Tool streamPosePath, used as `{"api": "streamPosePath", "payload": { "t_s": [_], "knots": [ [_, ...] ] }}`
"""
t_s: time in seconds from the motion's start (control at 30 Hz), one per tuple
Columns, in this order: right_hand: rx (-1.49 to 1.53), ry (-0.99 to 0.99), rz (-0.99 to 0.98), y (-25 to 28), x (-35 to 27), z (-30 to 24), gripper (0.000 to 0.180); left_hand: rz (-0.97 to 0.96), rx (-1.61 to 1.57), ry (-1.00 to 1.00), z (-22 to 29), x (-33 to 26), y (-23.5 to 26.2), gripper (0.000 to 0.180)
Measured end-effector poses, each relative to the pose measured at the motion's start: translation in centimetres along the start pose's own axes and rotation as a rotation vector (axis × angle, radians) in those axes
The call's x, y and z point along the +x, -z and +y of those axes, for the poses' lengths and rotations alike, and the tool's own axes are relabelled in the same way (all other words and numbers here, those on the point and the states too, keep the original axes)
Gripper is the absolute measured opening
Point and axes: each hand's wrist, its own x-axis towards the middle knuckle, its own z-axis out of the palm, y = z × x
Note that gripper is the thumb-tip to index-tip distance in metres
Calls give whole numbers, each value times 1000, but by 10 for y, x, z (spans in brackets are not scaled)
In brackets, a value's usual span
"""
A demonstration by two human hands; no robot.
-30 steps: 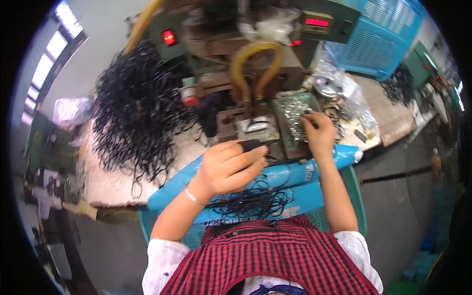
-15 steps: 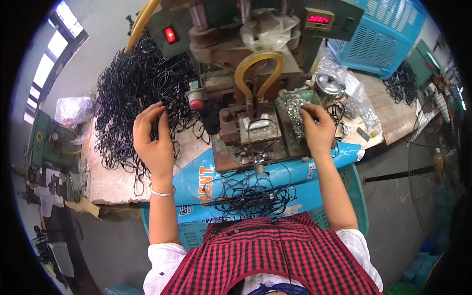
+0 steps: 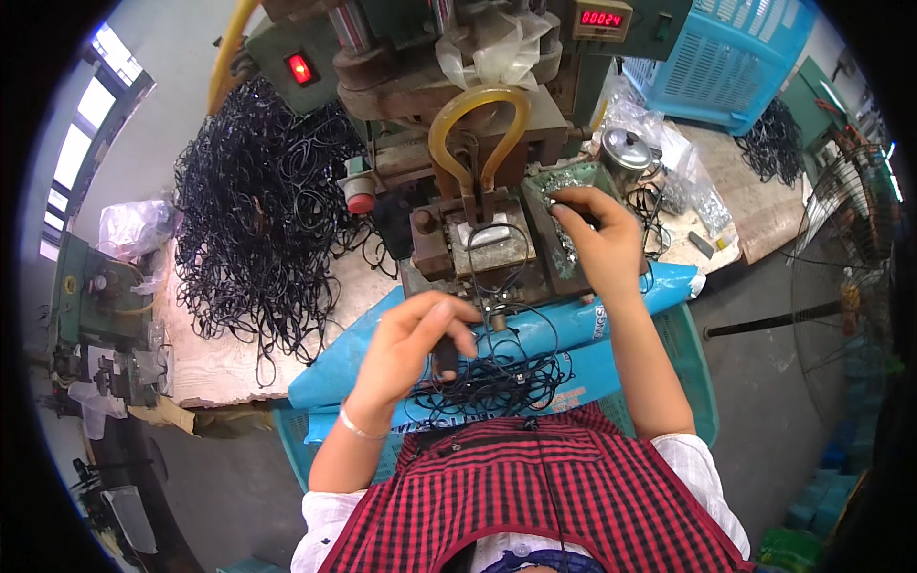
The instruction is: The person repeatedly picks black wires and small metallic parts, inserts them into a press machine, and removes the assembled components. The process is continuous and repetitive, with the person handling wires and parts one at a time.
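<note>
My left hand point(image 3: 406, 349) is over the near edge of the press, just above a pile of black cords point(image 3: 497, 384) on blue plastic sheeting. Its fingers are loosely curved and apart, with a dark patch by the fingertips that I cannot make out. At the green tray point(image 3: 594, 178) of small shiny metal parts point(image 3: 564, 239), my right hand point(image 3: 607, 239) pinches a tiny shiny piece between thumb and forefinger. Between the hands sits the press's metal fixture point(image 3: 492, 250), with a white block on it. A black cord point(image 3: 475, 277) loops down from there.
A large heap of black cords point(image 3: 253, 224) covers the left of the table point(image 3: 205, 358). The green press has a red-topped button point(image 3: 359, 197), a yellow hose loop point(image 3: 482, 100) and a lit switch. A lidded metal pot point(image 3: 628, 153) and blue crate point(image 3: 721, 62) stand at right.
My left hand has moved from beside the cord heap rightward and nearer, to the cords on the blue sheet. My right hand has shifted slightly left over the tray, its fingertips closing together.
</note>
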Motion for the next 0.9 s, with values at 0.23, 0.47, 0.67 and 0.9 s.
{"api": "streamPosePath", "payload": {
  "t_s": [0.23,0.47,0.67,0.9],
  "knots": [
    [-53,-73,33,-4,-3,25,15,-77,-180,190,10,34,-35,55],
    [-74,-56,189,30,-23,53,13,-60,-34,87,13,10,-46,22],
    [-113,7,182,21,-26,32,14,-119,-12,6,24,-16,-52,15],
    [-70,18,154,20,-25,35,13,-161,-58,-44,29,-24,-52,15]
  ]
}}
